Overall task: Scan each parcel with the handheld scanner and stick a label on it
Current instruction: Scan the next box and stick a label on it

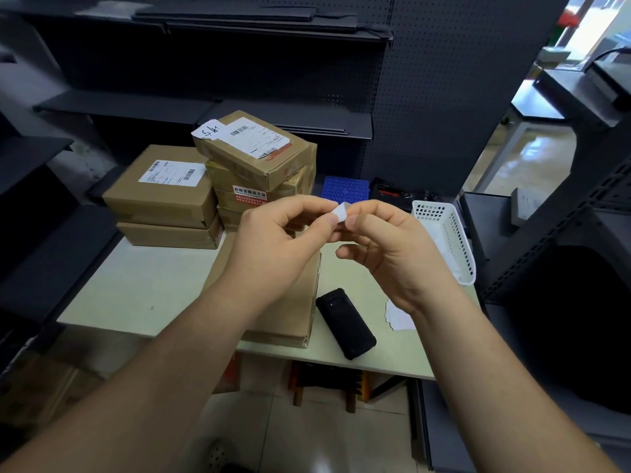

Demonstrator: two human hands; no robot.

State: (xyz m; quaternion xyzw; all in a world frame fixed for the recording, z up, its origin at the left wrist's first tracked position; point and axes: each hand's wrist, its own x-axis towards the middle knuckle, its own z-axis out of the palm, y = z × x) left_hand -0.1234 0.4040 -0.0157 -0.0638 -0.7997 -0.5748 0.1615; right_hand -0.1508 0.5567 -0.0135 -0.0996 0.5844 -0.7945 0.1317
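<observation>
White label (339, 212) btwn L hand (273, 240) & R hand (392, 249), parcel (296, 303) beneath half-hidden.

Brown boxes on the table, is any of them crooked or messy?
Yes. The top brown cardboard parcel on the tall stack sits tilted and twisted against the boxes under it, and a white handwritten slip sticks out past its corner. The left hand and right hand just pinch a small white label.

Bare table (143, 291) lies open at the left. Stacked parcels (218, 186) wall the back; a basket (447, 237) hems the right.
</observation>
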